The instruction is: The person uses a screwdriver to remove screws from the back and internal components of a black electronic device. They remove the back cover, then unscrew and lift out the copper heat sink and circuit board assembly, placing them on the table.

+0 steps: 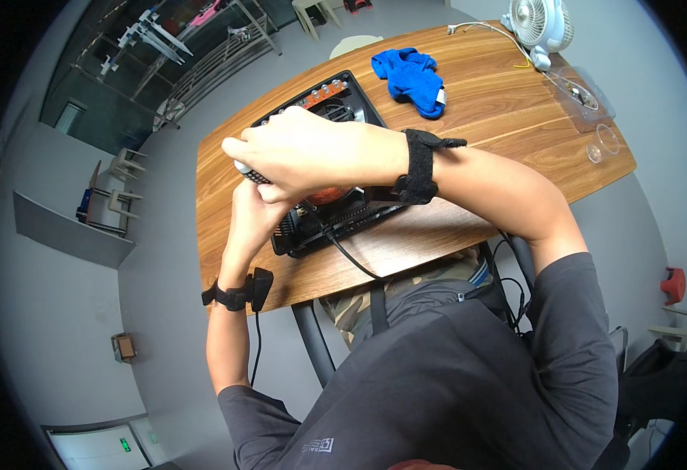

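Right hand [306, 145] curled round a black-and-white handle [254, 175], long axis slanting, white end pointing far left, left hand [254, 213] beneath, its hold unclear

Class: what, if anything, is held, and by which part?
The right hand holds a black and white object, pale end showing; the left hand is close by. The hands hide the rest, so the gripped part is unclear.

We're in a dark grey short-sleeved tee [453, 392], small pale print [320, 445]. Black right wrist strap [419, 168] with loose tab [449, 143]; black left wrist strap [233, 298] with wedge-shaped module [262, 288], thin black cable [259, 345].
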The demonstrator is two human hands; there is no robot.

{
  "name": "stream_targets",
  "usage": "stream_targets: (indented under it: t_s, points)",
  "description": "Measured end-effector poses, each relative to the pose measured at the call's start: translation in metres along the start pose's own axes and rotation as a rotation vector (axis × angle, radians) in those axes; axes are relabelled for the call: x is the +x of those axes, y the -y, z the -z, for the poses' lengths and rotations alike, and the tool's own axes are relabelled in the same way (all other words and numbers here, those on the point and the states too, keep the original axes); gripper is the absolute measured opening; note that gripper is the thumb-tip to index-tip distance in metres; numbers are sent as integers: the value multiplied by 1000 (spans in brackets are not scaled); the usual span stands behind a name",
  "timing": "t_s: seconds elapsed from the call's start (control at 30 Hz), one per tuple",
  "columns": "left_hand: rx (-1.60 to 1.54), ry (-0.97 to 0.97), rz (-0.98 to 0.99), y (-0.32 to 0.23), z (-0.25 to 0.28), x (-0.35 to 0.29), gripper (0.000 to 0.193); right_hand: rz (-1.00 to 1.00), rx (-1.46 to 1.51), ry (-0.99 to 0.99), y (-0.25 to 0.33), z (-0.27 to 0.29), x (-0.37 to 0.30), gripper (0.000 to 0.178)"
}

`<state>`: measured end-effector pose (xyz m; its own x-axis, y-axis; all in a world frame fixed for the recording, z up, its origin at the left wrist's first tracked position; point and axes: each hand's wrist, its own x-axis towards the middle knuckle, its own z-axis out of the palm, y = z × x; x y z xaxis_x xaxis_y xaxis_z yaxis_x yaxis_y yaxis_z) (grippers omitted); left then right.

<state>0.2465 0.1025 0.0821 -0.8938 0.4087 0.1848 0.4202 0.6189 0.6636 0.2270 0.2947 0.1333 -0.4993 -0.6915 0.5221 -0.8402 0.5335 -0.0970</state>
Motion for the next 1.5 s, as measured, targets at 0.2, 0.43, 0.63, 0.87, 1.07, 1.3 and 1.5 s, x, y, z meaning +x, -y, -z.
stream_targets:
  t_s: [0.2, 0.43, 0.63, 0.87, 1.07, 1.3, 1.5]
  points:
    - [-143, 26, -8, 7, 5, -7, 26, 19, 88, -43, -3, 3, -6, 39]
    - [6, -111, -53, -2, 0, -6, 21, -70, 148, -41, -2, -3, -6, 42]
    - [45, -155, -21, -6, -4, -1, 23, -88, 235, -78, 2, -6, -5, 43]
    - [-21, 25, -76, -2, 1, -3, 24, -74, 314, -49, 0, -8, -9, 43]
    - [13, 36, -8, -1, 0, -6, 19, -52, 269, -98, 2, -4, -11, 42]
    - [-38, 3, -28, -2, -2, -4, 23, -58, 369, -137, -3, -10, -9, 38]
    - [44, 38, -50, -7, 1, -2, 26, -65, 400, -90, -5, -9, -9, 33]
